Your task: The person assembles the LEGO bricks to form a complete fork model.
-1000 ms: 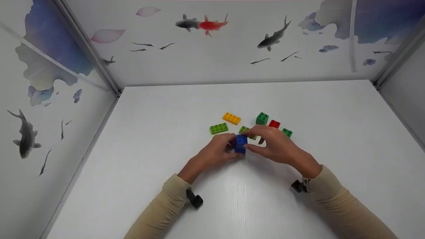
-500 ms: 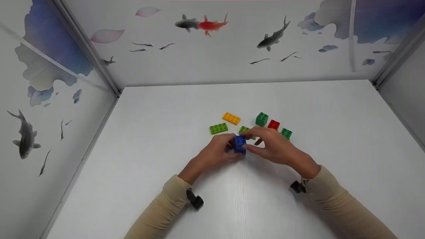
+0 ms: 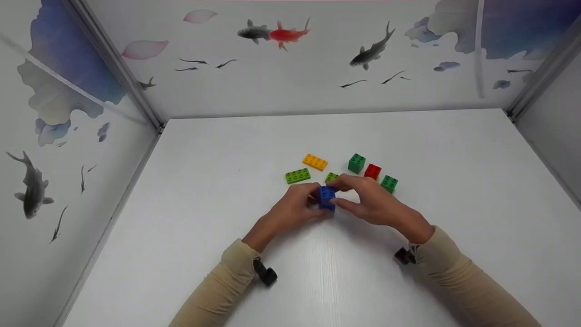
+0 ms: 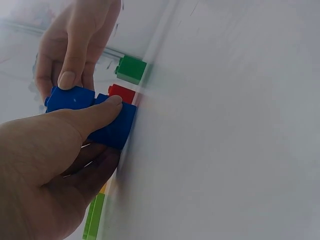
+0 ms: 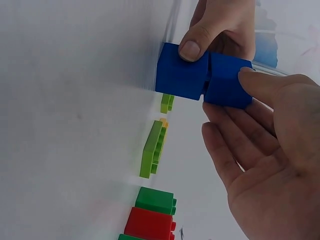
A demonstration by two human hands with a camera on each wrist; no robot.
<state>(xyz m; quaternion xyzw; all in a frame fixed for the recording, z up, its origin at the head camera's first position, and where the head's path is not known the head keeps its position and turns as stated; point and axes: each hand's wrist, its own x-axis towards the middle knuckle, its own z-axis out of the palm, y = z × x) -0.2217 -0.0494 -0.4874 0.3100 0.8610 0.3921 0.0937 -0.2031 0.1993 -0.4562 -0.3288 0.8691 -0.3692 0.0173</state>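
Note:
Two blue building bricks stand one above the other between my hands at the middle of the table. My left hand [image 3: 295, 204] grips the lower blue brick [image 5: 182, 72] at the table surface, thumb on its near side. With thumb and fingers, my right hand [image 3: 374, 200] pinches the upper blue brick [image 3: 327, 193]. A narrow gap shows between the two bricks in the right wrist view, and the upper one sits slightly tilted. Just behind the fingers lies a flat lime brick [image 3: 332, 177], partly hidden by my right hand.
Beyond my hands are another lime brick [image 3: 297, 175] and a yellow brick [image 3: 315, 162]. To the right stand a tall green brick [image 3: 356, 163], a red brick [image 3: 372, 171] and a smaller green brick [image 3: 389, 183]. Walls with painted fish border the white table [image 3: 227, 150].
My right hand has shifted slightly left with the upper blue brick, and covers more of the nearer lime brick. More of the red and smaller green bricks shows. Both hands keep their hold.

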